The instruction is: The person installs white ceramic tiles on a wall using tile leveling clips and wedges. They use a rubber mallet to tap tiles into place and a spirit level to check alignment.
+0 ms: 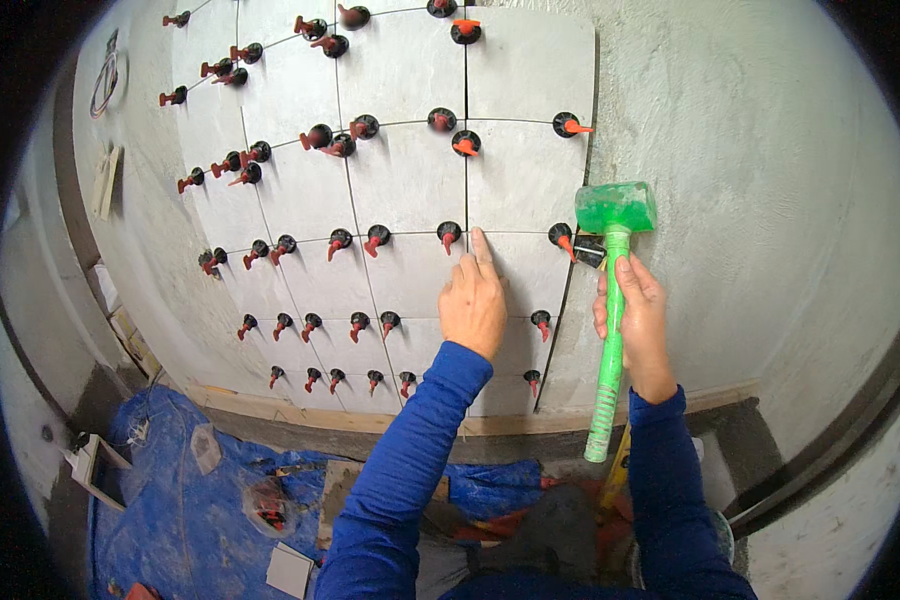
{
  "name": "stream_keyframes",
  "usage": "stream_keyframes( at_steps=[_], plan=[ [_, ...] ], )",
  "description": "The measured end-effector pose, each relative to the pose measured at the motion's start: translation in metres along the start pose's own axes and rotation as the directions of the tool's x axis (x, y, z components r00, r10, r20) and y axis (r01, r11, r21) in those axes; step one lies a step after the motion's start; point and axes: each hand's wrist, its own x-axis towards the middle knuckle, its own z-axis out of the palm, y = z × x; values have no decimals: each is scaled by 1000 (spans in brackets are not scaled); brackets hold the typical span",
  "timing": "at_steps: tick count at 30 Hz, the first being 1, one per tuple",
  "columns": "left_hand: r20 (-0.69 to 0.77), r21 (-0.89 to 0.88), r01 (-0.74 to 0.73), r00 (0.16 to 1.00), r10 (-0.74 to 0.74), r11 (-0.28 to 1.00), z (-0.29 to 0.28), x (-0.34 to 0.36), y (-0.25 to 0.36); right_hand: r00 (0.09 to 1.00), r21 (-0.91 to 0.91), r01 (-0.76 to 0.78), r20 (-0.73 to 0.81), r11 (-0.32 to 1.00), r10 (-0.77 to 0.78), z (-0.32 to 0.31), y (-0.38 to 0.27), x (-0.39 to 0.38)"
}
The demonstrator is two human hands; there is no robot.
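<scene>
My right hand [642, 318] is wrapped round the green handle of a mallet [608, 330], held upright with its green head at the top, in front of the bare wall right of the tiles. My left hand [473, 305] reaches to the wall tiles [410, 275]. Its index finger is stretched up to the joint between two tiles, and the other fingers are bent; I see nothing in it. Just left of that fingertip, a black tile-levelling clip with a red handle [449, 236] sits on the joint. Another clip with an orange handle [562, 238] is near the mallet head.
Several more levelling clips [358, 325] stick out along the tile joints. Beside the mallet head is a dark object [590, 250], partly hidden. A wooden strip [300, 412] runs under the tiles. Blue sheeting [180, 500] with loose items covers the floor at left.
</scene>
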Motion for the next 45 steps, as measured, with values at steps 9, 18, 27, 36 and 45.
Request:
stream_keyframes(
  at_steps=[9,18,27,36,45],
  plan=[
    [93,-69,55,995,-48,996,-4,2,5,999,22,-25,-21,999,25,5,-5,6],
    [200,-118,114,976,-89,986,-19,8,14,999,-2,-18,40,1000,18,-9,-14,1],
    [-4,-258,-85,996,87,962,-49,61,30,994,253,83,50,964,-98,-10,-54,71],
    [-35,-134,-134,991,131,982,-32,74,30,985,342,109,93,934,-149,22,-54,100],
    [-56,-188,-134,990,126,973,-45,73,31,976,312,139,114,940,-183,16,-55,104]
  ],
)
